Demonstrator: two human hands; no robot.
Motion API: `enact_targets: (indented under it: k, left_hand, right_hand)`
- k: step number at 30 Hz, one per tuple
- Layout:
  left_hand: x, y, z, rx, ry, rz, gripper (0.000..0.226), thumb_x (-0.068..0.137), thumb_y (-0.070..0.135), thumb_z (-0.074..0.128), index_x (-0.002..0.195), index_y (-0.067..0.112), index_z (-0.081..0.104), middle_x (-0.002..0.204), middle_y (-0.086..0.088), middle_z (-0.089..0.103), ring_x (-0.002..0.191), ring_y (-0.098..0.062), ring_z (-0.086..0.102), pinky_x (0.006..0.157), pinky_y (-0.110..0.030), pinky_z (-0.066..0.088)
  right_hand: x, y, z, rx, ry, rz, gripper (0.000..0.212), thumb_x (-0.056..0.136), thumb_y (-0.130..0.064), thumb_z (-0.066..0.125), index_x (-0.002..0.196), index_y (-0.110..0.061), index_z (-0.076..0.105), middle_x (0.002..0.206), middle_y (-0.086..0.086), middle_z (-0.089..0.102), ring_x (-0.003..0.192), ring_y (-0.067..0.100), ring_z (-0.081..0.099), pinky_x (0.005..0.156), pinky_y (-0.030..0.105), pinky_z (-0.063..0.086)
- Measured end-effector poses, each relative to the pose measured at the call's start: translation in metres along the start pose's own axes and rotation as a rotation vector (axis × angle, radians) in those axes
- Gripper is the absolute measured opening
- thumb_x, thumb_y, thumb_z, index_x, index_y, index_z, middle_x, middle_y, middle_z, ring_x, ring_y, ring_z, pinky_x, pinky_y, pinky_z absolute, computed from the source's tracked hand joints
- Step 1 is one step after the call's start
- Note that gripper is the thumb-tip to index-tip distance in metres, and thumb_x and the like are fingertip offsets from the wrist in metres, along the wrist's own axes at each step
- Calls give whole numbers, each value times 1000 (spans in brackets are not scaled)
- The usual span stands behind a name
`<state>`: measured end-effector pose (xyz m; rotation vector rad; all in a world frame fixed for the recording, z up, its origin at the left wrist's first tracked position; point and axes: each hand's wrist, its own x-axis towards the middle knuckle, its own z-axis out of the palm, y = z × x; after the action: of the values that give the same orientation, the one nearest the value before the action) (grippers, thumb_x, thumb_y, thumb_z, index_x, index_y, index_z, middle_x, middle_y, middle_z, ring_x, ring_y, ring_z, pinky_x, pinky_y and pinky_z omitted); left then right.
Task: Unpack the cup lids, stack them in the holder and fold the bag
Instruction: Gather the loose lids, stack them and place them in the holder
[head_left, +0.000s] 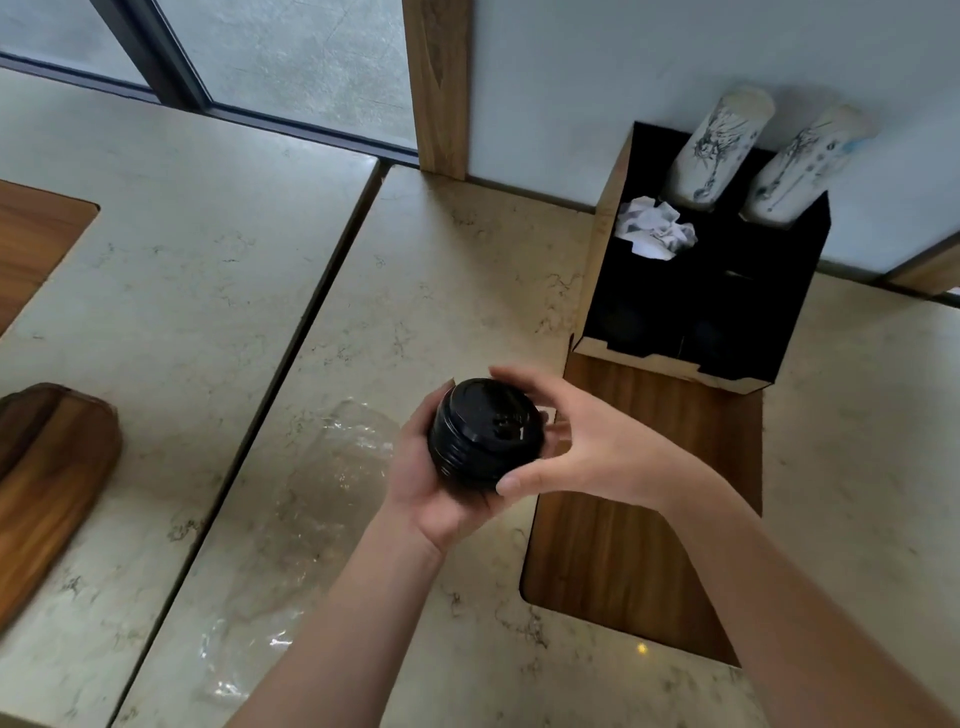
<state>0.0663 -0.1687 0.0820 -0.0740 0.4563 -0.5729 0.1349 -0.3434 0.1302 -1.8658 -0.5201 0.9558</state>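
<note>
Lids seem out of the bag (311, 519), which lies flat and clear on the counter (441, 270) at 8 o'clock of the hands, not yet folded. Lid stack (485, 434) not yet in the holder (597, 249), up at 1 o'clock. Left hand (426, 483) cups the stack from below, fingers curled round it; right hand (582, 447) grips its far side w/ thumb and fingers.

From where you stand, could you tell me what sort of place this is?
Probably a café self-service counter: a black-lined wooden cup holder with stacks of printed paper cups, and black plastic cup lids over pale marble counter.
</note>
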Motion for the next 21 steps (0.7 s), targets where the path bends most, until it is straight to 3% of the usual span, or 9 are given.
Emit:
enact_targets:
  k: [3, 6, 10, 14, 16, 18, 21]
  left_hand:
    - [-3, -16, -11, 21, 43, 5, 55, 85, 42, 73, 124, 4, 69, 124, -26, 65, 112, -45, 64, 80, -55, 60]
    - [-4, -27, -15, 38, 113, 39, 60, 80, 38, 78, 131, 9, 64, 128, -24, 62, 117, -43, 61, 80, -56, 60]
    - [-5, -37, -15, 20, 82, 12, 54, 87, 40, 73, 122, 0, 71, 127, -30, 63, 116, -46, 63, 86, -60, 58]
    - [-2, -40, -15, -13, 107, 25, 63, 85, 46, 73, 127, 0, 66, 125, -32, 62, 114, -51, 61, 84, -63, 58]
    - [-1, -41, -15, -11, 130, 56, 66, 84, 47, 74, 132, 2, 63, 126, -32, 62, 114, -51, 62, 84, -63, 58]
    - [-1, -43, -15, 6, 119, 68, 64, 83, 44, 76, 129, 1, 66, 128, -31, 62, 116, -51, 61, 85, -64, 57]
    - [0, -48, -12, 54, 102, 94, 58, 83, 38, 78, 123, -2, 69, 133, -32, 60, 123, -50, 58, 93, -64, 53]
  right_hand:
    - [-17, 13, 14, 59, 49, 39, 85, 77, -41, 88, 148, -43, 43, 140, -22, 56, 123, -4, 58, 99, 16, 51]
    - [-29, 20, 24, 68, 147, 68, 81, 77, -48, 85, 147, -40, 46, 138, -20, 58, 126, 1, 57, 108, 33, 51]
    - [-40, 21, 24, 161, 316, 100, 84, 68, -70, 79, 141, -37, 51, 132, -19, 63, 123, 2, 59, 111, 42, 46]
    - [-49, 25, 16, 271, 537, 145, 99, 60, -88, 68, 141, -33, 52, 127, -17, 63, 120, 6, 61, 105, 34, 51]
    - [-53, 25, 14, 274, 560, 187, 103, 59, -88, 65, 144, -30, 50, 130, -15, 61, 122, 9, 60, 104, 34, 52]
    - [-54, 24, 16, 182, 527, 207, 98, 58, -93, 61, 137, -36, 52, 127, -20, 61, 117, 1, 59, 100, 31, 51]
    - [-52, 17, 26, 18, 495, 214, 90, 55, -99, 56, 127, -45, 53, 116, -29, 58, 103, -15, 56, 79, 12, 41]
